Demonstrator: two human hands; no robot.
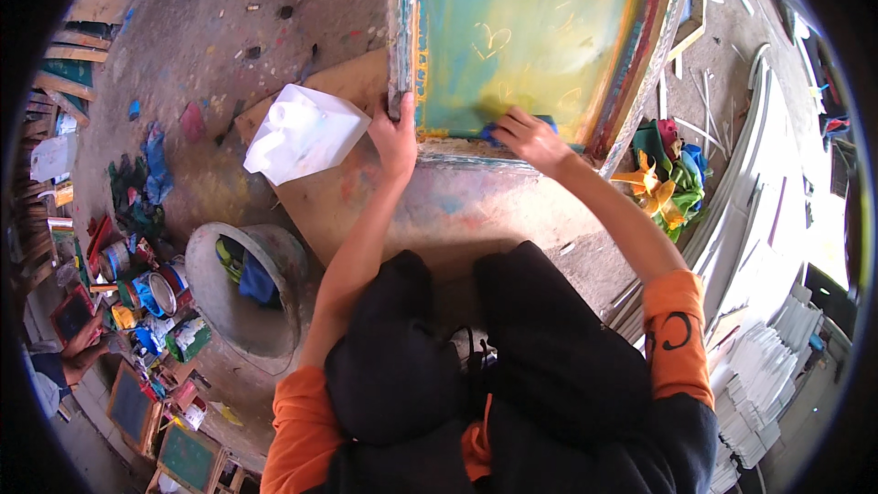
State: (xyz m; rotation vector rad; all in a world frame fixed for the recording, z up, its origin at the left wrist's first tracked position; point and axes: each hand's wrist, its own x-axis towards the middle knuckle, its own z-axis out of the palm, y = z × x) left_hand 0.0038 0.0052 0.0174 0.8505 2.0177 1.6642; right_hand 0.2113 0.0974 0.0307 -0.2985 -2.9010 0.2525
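One large framed screen [540,23], one blue rag [489,134] atop it, one cut-open white container [315,135], one grey bucket [289,265].

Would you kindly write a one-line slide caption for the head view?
Left hand on a paint-marked frame, right hand holding something blue against its yellow-green panel.

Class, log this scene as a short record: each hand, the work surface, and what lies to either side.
Left hand: on the near left corner of the frame
Right hand: pressing a blue cloth to the panel
Panel: yellow-green, heart outlines on it, set in the frame
Left of left hand: white container, open
Farther left: grey bucket with blue and yellow-green items inside; paint tins beyond it
Right of frame: colourful bundle on the floor
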